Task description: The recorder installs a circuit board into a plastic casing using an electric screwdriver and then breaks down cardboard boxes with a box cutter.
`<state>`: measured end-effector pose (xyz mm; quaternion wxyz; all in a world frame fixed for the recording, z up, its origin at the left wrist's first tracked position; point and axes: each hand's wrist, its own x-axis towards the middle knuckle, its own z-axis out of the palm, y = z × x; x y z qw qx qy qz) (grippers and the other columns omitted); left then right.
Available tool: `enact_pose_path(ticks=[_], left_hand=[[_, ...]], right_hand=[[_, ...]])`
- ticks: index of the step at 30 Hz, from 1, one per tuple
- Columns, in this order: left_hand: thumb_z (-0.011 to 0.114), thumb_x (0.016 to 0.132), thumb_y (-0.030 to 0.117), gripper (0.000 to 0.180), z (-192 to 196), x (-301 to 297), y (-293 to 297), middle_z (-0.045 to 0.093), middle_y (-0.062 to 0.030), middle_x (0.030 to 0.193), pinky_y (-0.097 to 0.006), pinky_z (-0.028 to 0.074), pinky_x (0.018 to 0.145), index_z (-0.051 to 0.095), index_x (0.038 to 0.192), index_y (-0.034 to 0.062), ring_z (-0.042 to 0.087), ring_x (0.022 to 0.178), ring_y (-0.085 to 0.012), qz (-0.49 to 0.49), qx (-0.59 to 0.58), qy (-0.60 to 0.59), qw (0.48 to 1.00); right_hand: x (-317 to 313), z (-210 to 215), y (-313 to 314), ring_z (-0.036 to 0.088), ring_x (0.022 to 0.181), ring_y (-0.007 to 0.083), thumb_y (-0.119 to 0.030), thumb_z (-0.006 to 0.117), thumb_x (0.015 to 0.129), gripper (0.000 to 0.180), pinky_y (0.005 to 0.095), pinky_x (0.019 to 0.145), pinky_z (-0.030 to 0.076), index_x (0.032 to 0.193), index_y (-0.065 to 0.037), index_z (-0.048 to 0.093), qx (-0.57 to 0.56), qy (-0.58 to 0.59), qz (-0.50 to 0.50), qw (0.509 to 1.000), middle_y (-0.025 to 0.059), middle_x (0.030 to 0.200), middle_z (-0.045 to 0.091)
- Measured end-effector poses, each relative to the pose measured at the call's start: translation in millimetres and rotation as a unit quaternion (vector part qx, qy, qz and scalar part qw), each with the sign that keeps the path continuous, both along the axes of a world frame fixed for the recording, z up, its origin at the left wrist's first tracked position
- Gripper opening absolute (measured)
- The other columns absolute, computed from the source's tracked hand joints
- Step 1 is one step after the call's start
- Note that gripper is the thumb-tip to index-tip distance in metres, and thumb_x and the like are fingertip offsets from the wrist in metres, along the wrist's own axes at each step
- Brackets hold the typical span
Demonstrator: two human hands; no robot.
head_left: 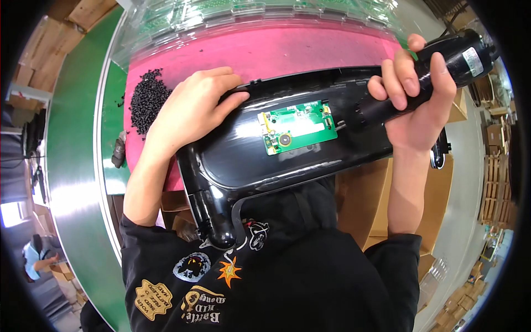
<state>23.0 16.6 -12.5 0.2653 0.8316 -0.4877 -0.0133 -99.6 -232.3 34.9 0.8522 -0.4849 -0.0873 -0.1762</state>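
A glossy black plastic housing (238,169) lies across in front of me, its near side against my black shirt. On it sits a green circuit board (301,119) with a round component near its lower left. My left hand (196,105) grips the housing's far left edge, thumb on the face and fingers bent over the rim. At the right, my right hand (412,94) is wrapped round a thick black electric screwdriver (459,52), tilted with its narrow end toward the board's right side. Whether the tip touches a screw is too small to tell.
A heap of small black screws (146,102) lies on the pink mat (276,50), left of the housing. Clear plastic trays (232,14) with green boards stand at the back. Cardboard boxes (365,199) are below right. A green worktop (77,166) runs along the left; another person (36,257) is farther off.
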Motion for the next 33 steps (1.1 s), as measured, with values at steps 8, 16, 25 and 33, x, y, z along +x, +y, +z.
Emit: enact_pose_path(ticks=[8,16,25,33], left_hand=[[0.061,0.083,0.013,0.019,-1,0,-1,0.051,-0.0174,0.076,-0.041,0.040,0.063,0.056,0.084,-0.0054,0.051,0.071,-0.0375,-0.009,-0.003,-0.008,1.000],[0.060,0.084,0.015,0.019,-2,4,6,0.054,-0.0171,0.077,-0.042,0.043,0.064,0.057,0.085,-0.0034,0.054,0.075,-0.0377,-0.003,-0.010,-0.023,1.000],[0.056,0.086,0.022,0.021,0,-4,12,0.062,-0.0161,0.083,-0.046,0.049,0.070,0.058,0.086,0.0017,0.060,0.082,-0.0370,0.020,0.076,0.013,0.997],[0.059,0.084,0.020,0.021,15,-14,11,0.060,-0.0170,0.081,-0.046,0.047,0.066,0.058,0.085,-0.0011,0.059,0.076,-0.0384,0.006,0.028,-0.052,0.998]], right_hand=[[5,-12,-1,0.035,0.045,0.0095,-0.030,0.045,0.092,0.025,0.0292,0.052,0.036,0.102,-0.009,0.051,-0.048,-0.020,0.002,0.999,-0.0023,0.057,0.040],[14,-6,14,0.040,0.043,0.0052,-0.044,0.068,0.079,0.042,0.0218,0.049,0.037,0.088,-0.011,0.044,-0.205,-0.058,0.187,0.959,-0.0067,0.058,0.045],[13,11,-7,0.047,0.065,0.0103,-0.018,0.058,0.090,0.023,0.0258,0.068,0.042,0.101,0.000,0.049,0.132,0.146,-0.004,0.981,0.0006,0.076,0.049],[-18,50,16,0.028,0.133,0.0355,-0.027,0.047,0.091,0.063,0.0485,0.108,0.029,0.138,0.008,0.024,-0.245,-0.054,-0.232,0.940,0.0254,0.144,0.024]])
